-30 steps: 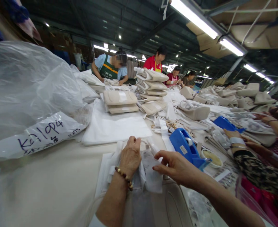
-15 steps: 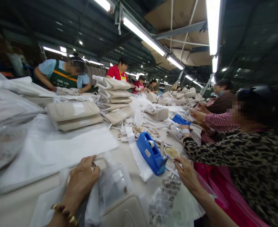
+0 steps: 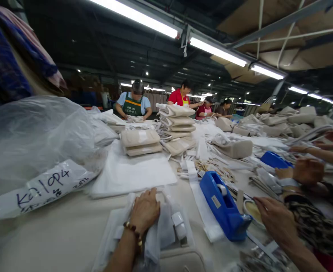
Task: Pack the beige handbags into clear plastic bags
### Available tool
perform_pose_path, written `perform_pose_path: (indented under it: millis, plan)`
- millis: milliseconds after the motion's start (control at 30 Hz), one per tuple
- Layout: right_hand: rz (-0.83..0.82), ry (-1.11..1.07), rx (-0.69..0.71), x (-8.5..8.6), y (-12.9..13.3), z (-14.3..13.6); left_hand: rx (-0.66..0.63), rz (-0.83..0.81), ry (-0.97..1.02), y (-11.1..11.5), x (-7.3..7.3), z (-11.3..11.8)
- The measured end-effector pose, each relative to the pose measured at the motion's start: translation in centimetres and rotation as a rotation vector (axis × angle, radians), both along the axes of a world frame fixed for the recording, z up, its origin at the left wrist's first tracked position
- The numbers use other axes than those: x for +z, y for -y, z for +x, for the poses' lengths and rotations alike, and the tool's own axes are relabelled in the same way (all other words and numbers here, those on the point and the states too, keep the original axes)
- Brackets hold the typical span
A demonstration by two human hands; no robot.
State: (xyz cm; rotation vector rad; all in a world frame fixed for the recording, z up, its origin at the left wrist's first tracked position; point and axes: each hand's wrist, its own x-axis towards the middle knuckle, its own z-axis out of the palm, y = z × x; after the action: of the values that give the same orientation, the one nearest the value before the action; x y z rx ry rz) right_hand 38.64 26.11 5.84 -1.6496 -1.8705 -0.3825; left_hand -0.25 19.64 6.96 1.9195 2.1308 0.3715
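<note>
My left hand (image 3: 146, 209) is closed over the top of a beige handbag (image 3: 180, 260), near its handle. White wrapping and clear plastic lie around the bag, and a small white packet (image 3: 179, 226) rests on it. My right hand (image 3: 278, 221) reaches in from the right, fingers stretched out, with its fingertips at the rim of a small round dish (image 3: 253, 209) with yellowish contents. Whether the fingertips touch the dish I cannot tell. Between my hands stands a blue tape dispenser (image 3: 221, 204), beside a white strip (image 3: 203, 211) on the table.
Flat beige bags (image 3: 140, 138) lie on white sheets (image 3: 135, 170), with a taller bag stack (image 3: 177, 121) behind. A large clear plastic sack (image 3: 41, 132) with handwriting fills the left. A co-worker's hands (image 3: 305, 172) are close at right, near a second blue dispenser (image 3: 275, 159). Other people work across the table.
The view has swung left, bringing the plastic sack into fuller sight. My left hand stays on the bag, and my right hand remains beside the round dish.
</note>
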Motion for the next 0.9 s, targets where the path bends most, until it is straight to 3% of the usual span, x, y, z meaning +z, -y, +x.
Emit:
perform_pose_path:
  millis: [100, 167, 267, 367, 500, 700, 900]
  plan:
    - [0.030, -0.107, 0.152, 2.0, 0.6, -6.1, -0.011, 0.003, 0.022, 0.1, 0.0, 0.1]
    - [-0.045, -0.071, 0.282, 2.6, 0.9, -11.4, -0.011, 0.002, 0.034, 0.1, 0.0, 0.2]
    - [-0.237, 0.074, 0.445, 2.1, -0.3, -18.7, 0.003, 0.001, 0.054, 0.1, 0.0, 0.3]
    - [-0.308, 0.178, 0.655, 0.3, -3.1, -23.5, 0.019, 0.001, 0.071, 0.1, -0.2, 0.2]
    - [-0.323, 0.313, 0.842, -2.5, -6.7, -26.8, 0.026, -0.010, 0.116, 0.0, -0.7, 0.2]
    - [-0.328, 0.403, 0.920, -5.8, -9.1, -29.6, 0.042, -0.070, 0.209, -0.3, -0.7, 0.1]
    - [-0.419, 0.326, 0.858, -5.5, -9.9, -31.0, 0.053, -0.099, 0.251, -0.5, -1.0, 0.1]
